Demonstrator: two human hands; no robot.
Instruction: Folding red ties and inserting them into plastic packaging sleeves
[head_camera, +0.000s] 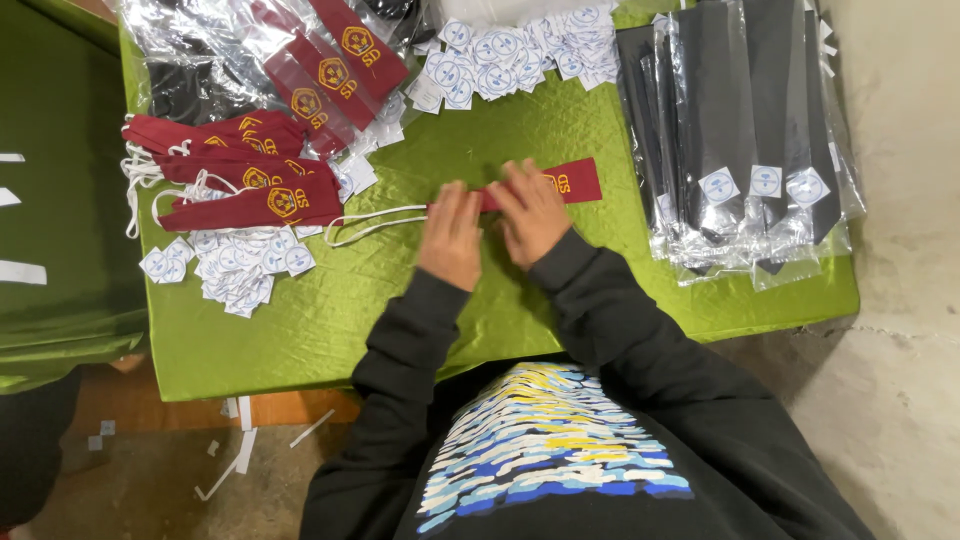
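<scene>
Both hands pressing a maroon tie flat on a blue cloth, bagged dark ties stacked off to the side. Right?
Not quite: the cloth is green, not blue. The head view shows both hands, left and right, on the maroon tie, with the bagged dark ties stacked to the side.

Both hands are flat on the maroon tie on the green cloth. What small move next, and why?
Probably slide the left hand leftward to smooth the maroon fabric tie. Both hands, the right hand too, press flat on its middle, and its white elastic loop trails loose on the shiny green tablecloth.
</scene>
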